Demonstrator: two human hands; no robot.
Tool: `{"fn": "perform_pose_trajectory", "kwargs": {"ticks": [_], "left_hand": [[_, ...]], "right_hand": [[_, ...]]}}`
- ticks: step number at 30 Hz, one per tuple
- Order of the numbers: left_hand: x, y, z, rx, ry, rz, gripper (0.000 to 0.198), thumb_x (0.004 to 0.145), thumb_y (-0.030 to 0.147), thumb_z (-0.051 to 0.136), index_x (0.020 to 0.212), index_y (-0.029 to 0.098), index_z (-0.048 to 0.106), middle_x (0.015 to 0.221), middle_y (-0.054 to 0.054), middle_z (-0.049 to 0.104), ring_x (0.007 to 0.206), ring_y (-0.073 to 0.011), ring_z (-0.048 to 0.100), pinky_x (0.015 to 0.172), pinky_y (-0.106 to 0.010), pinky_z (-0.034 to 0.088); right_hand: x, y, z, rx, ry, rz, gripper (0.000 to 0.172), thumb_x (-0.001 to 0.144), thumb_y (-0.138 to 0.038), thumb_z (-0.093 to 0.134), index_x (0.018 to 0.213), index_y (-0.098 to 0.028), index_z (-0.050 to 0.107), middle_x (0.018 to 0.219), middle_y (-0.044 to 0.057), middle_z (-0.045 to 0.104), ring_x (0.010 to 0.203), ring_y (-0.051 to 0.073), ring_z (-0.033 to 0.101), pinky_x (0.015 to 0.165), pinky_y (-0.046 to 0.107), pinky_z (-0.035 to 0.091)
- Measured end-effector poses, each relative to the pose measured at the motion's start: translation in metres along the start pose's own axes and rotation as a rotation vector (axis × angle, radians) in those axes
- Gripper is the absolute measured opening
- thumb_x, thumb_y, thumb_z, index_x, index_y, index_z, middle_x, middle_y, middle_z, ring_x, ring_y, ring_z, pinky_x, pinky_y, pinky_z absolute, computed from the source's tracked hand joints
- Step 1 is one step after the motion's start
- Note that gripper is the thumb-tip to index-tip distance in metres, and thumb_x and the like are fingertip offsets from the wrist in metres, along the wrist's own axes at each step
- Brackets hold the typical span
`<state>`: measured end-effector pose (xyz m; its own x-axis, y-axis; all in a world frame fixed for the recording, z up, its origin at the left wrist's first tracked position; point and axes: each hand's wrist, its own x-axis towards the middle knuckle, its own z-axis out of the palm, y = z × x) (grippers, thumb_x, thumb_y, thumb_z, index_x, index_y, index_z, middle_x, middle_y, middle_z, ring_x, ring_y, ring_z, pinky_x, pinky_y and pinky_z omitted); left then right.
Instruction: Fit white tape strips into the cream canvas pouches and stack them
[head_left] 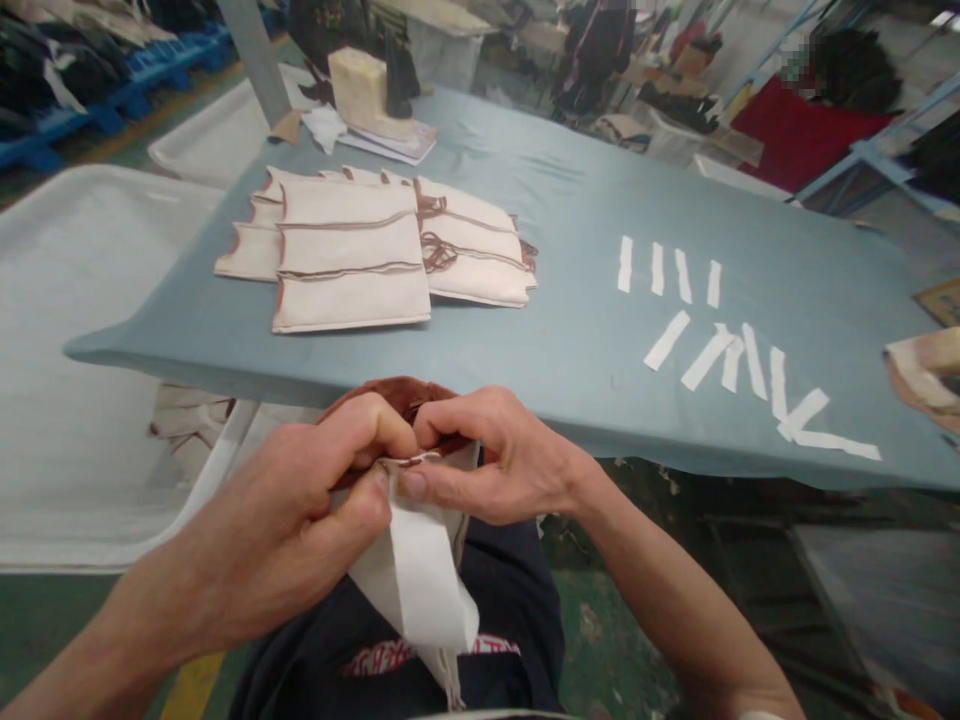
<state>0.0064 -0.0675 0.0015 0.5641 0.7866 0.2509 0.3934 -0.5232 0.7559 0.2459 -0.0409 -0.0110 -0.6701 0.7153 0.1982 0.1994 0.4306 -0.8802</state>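
The white strip lies directly below the fingertips of both hands, its top end between the two thumbs, its long axis running down towards the lap, away from the desk. Neither hand is clearly nearer: the left hand pinches the brown-trimmed rim of the cream pouch from one side, and the right hand pinches it from the other, thumb against the strip's top. The pouch hangs over the lap, just off the desk's near edge. Fingers cover the join, so whether the strip is fastened there I cannot tell
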Motion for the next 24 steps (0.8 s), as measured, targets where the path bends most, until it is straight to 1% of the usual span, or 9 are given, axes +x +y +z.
{"fn": "perform_pose_trajectory", "kwargs": {"ticks": [3, 8, 10, 12, 15, 18, 20, 22, 24], "left_hand": [[-0.002, -0.006, 0.003, -0.004, -0.004, 0.022, 0.023, 0.107, 0.013, 0.048, 0.107, 0.027, 0.066, 0.082, 0.008, 0.071, 0.061, -0.0127, 0.065, 0.052, -0.022, 0.043], [-0.004, -0.020, 0.011, 0.012, 0.084, 0.180, 0.030, 0.105, 0.008, 0.049, 0.113, 0.031, 0.066, 0.092, 0.007, 0.074, 0.074, -0.0140, 0.070, 0.068, -0.022, 0.054], [-0.004, -0.026, 0.015, 0.034, 0.107, 0.270, 0.034, 0.103, 0.005, 0.048, 0.117, 0.032, 0.064, 0.090, 0.006, 0.075, 0.072, -0.0143, 0.071, 0.070, -0.024, 0.055], [-0.004, -0.033, 0.018, 0.059, 0.110, 0.359, 0.038, 0.101, 0.003, 0.050, 0.122, 0.033, 0.060, 0.085, 0.006, 0.075, 0.067, -0.0151, 0.070, 0.068, -0.026, 0.053], [-0.003, -0.043, 0.024, 0.033, 0.114, 0.470, 0.043, 0.098, 0.004, 0.055, 0.128, 0.034, 0.060, 0.077, 0.006, 0.073, 0.060, -0.0169, 0.067, 0.064, -0.028, 0.050], [-0.003, -0.054, 0.030, -0.027, 0.161, 0.489, 0.035, 0.104, 0.011, 0.058, 0.129, 0.035, 0.064, 0.073, 0.004, 0.072, 0.053, -0.0179, 0.064, 0.062, -0.031, 0.050], [-0.005, -0.059, 0.033, -0.056, 0.188, 0.482, 0.026, 0.110, 0.016, 0.060, 0.127, 0.036, 0.066, 0.070, 0.004, 0.071, 0.052, -0.0177, 0.064, 0.060, -0.031, 0.049], [-0.007, -0.063, 0.034, -0.073, 0.197, 0.468, 0.022, 0.117, 0.021, 0.055, 0.128, 0.036, 0.067, 0.071, 0.003, 0.070, 0.054, -0.0177, 0.065, 0.062, -0.031, 0.049], [-0.011, -0.064, 0.034, -0.086, 0.198, 0.447, 0.025, 0.122, 0.024, 0.045, 0.129, 0.037, 0.066, 0.071, 0.003, 0.069, 0.056, -0.0180, 0.065, 0.062, -0.031, 0.049]], "right_hand": [[0.000, -0.006, -0.001, 0.069, -0.011, 0.056, 0.030, 0.099, -0.041, 0.068, 0.079, -0.023, 0.056, 0.070, -0.007, 0.049, 0.063, 0.010, 0.043, 0.063, 0.027, 0.030], [-0.004, -0.014, 0.008, 0.162, 0.061, 0.162, 0.013, 0.088, -0.029, 0.062, 0.078, -0.023, 0.056, 0.070, -0.007, 0.048, 0.064, 0.011, 0.042, 0.061, 0.025, 0.030], [-0.005, -0.015, 0.015, 0.286, 0.083, 0.253, 0.016, 0.086, -0.029, 0.065, 0.075, -0.024, 0.054, 0.068, -0.008, 0.044, 0.062, 0.010, 0.038, 0.058, 0.024, 0.029], [-0.008, -0.013, 0.023, 0.486, 0.068, 0.347, 0.024, 0.085, -0.034, 0.072, 0.075, -0.025, 0.053, 0.067, -0.009, 0.041, 0.060, 0.010, 0.035, 0.055, 0.023, 0.029], [-0.011, -0.002, 0.035, 0.724, 0.058, 0.397, 0.028, 0.081, -0.039, 0.081, 0.077, -0.024, 0.057, 0.066, -0.008, 0.047, 0.059, 0.011, 0.038, 0.054, 0.024, 0.033], [-0.012, 0.010, 0.043, 0.761, 0.129, 0.384, 0.024, 0.079, -0.043, 0.081, 0.078, -0.023, 0.067, 0.071, -0.002, 0.058, 0.063, 0.015, 0.046, 0.053, 0.027, 0.036], [-0.011, 0.012, 0.045, 0.763, 0.174, 0.388, 0.025, 0.081, -0.044, 0.081, 0.077, -0.022, 0.069, 0.073, 0.000, 0.060, 0.064, 0.016, 0.046, 0.052, 0.027, 0.035], [-0.010, 0.009, 0.044, 0.773, 0.160, 0.412, 0.026, 0.085, -0.044, 0.081, 0.079, -0.021, 0.069, 0.072, -0.002, 0.058, 0.064, 0.014, 0.043, 0.054, 0.026, 0.035], [-0.011, 0.002, 0.040, 0.749, 0.108, 0.425, 0.025, 0.089, -0.043, 0.081, 0.086, -0.020, 0.070, 0.072, -0.005, 0.055, 0.063, 0.012, 0.041, 0.056, 0.024, 0.034]]}}
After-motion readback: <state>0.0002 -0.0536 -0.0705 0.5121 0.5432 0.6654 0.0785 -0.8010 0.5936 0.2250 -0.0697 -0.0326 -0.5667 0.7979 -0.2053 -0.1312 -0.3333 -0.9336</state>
